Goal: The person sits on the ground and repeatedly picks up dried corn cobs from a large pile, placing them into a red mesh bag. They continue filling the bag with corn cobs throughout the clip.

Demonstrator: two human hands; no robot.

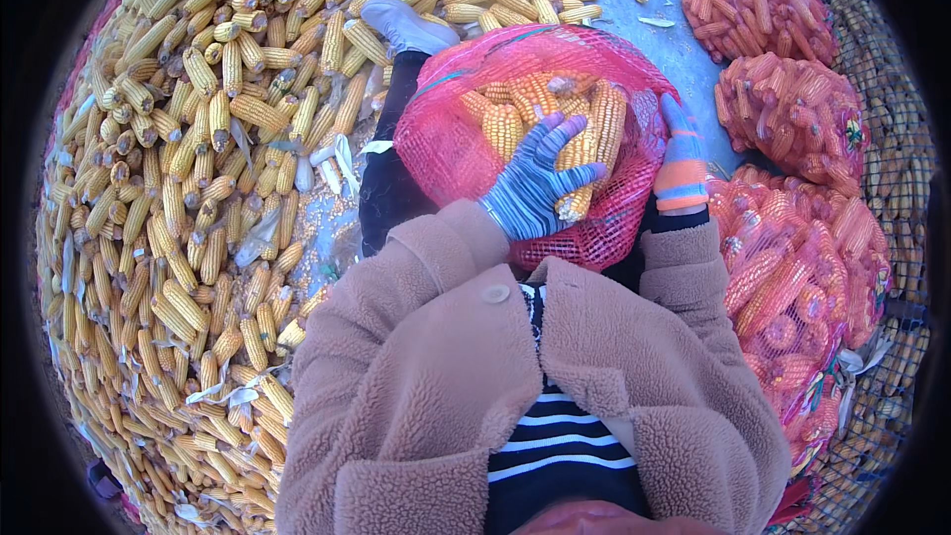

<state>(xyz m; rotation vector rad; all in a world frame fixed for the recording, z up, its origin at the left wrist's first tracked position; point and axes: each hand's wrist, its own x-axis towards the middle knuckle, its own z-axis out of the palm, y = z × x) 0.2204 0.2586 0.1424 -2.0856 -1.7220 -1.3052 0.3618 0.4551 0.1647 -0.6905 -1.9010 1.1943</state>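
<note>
A red mesh bag (436, 109), its mouth wide, sits between my legs with yellow corn cobs (608, 129) inside. My left hand (543, 180), in a blue striped glove, lies over the cobs in the mouth, fingers and thumb spread, touching them. Against the bag's right outer side rests my right hand (681, 160), in an orange and purple striped glove. Its visible fingers are stretched out flat along the mesh; part of that hand is turned away from view.
A large heap of loose corn cobs (178, 238) spreads over the left and far side. Filled red mesh bags (792, 129) stand in a row on the right. Behind them runs dark netting (897, 168) over more cobs. My shoe (406, 25) touches the heap beyond the bag.
</note>
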